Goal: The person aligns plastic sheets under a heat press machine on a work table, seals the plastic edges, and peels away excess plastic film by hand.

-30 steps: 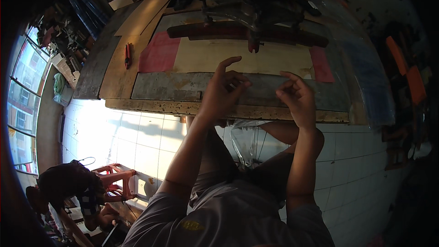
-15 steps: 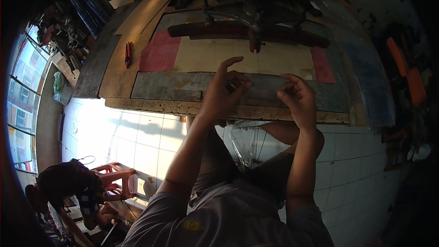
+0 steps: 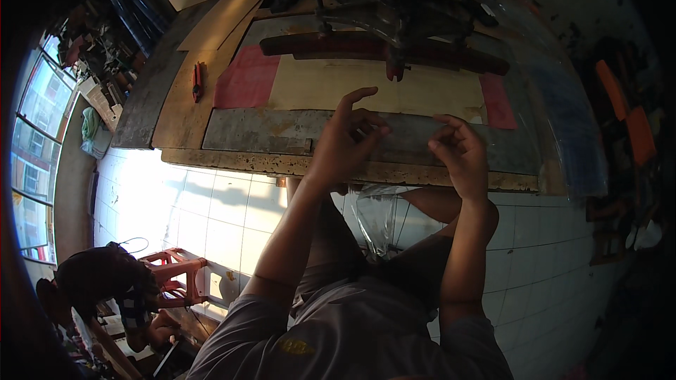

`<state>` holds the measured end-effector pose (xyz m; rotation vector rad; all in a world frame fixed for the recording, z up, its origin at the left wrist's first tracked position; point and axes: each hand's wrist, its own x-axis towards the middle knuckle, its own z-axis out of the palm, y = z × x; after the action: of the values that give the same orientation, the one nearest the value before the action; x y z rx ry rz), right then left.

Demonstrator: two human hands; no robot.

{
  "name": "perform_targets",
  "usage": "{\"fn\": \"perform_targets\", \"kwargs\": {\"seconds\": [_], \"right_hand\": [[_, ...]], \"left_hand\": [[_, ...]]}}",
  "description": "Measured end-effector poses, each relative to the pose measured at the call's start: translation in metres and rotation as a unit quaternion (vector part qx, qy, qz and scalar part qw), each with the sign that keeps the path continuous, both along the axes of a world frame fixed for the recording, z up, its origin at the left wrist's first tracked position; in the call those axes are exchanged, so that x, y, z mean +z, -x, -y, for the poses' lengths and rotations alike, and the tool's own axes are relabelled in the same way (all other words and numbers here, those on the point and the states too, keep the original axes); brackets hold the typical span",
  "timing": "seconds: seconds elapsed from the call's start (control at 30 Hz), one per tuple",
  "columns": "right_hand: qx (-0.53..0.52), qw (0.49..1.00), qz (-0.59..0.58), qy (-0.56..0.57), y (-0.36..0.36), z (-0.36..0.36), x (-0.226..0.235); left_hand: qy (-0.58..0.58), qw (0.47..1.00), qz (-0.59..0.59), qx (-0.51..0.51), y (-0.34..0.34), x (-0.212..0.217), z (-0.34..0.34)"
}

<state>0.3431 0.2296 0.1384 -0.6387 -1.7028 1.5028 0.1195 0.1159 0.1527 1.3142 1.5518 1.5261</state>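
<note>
A pale tiled floor (image 3: 556, 239) spreads beneath a broad wooden workbench (image 3: 243, 161). A grey metal plate (image 3: 243, 127) covers much of the bench, and a dark press (image 3: 405, 0) stands at its far side. The press's long dark-red bar (image 3: 324, 43) hangs over the far edge of a pale yellow sheet (image 3: 324, 88), hiding part of that edge. The sheet lies lengthwise on the plate, centre, with a larger pink piece (image 3: 246, 77) at its left end and a smaller pink piece (image 3: 498, 102) at its right.

At near left a co-worker (image 3: 98, 274) bends beside a red stool (image 3: 186, 272). Clear bluish plastic sheeting (image 3: 577, 144) drapes over the bench's right end; brown cardboard (image 3: 229, 17) lies far left.

Both hands are raised around the plate's near strip. The left hand (image 3: 346, 137) has its forefinger stretched out, the thumb well apart from it. The right hand (image 3: 458, 151) is loosely bent, thumb tip and forefinger tip apart. Nothing shows in either; whether they touch the plate cannot be told.

A red cutter (image 3: 198, 83) lies on the left, clear of both hands. The shirt bears a yellow emblem (image 3: 296, 346), too blurred to read. A small block (image 3: 308, 145) sits on the plate's near edge, just left of the left hand.
</note>
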Motion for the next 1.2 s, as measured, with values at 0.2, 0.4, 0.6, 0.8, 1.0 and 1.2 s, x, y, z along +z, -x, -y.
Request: {"fn": "perform_targets", "kwargs": {"seconds": [0.2,0.4,0.6,0.8,1.0,1.2], "right_hand": [[0.000,1.000,0.002,-0.005,-0.0002,-0.0006,-0.0022],[-0.002,1.000,0.006,-0.007,0.0000,0.0004,-0.0008],[-0.002,1.000,0.011,-0.006,-0.0010,0.0002,-0.0010],[-0.004,1.000,0.002,0.002,-0.0005,0.0005,-0.0020],[-0.007,1.000,0.013,-0.001,-0.0007,0.0014,-0.0008],[-0.012,1.000,0.024,-0.005,-0.0004,0.0024,-0.0003]], "left_hand": [[0.008,1.000,0.003,-0.002,-0.0002,0.0023,0.0013],[0.016,1.000,0.010,0.001,-0.0010,0.0024,0.0008],[0.013,1.000,0.008,0.002,-0.0011,0.0018,0.0010],[0.009,1.000,-0.001,0.004,0.0011,-0.0050,-0.0010],[0.013,1.000,-0.012,0.008,0.0023,-0.0067,0.0001],[0.001,1.000,-0.022,0.020,0.0022,-0.0059,-0.0006]]}}
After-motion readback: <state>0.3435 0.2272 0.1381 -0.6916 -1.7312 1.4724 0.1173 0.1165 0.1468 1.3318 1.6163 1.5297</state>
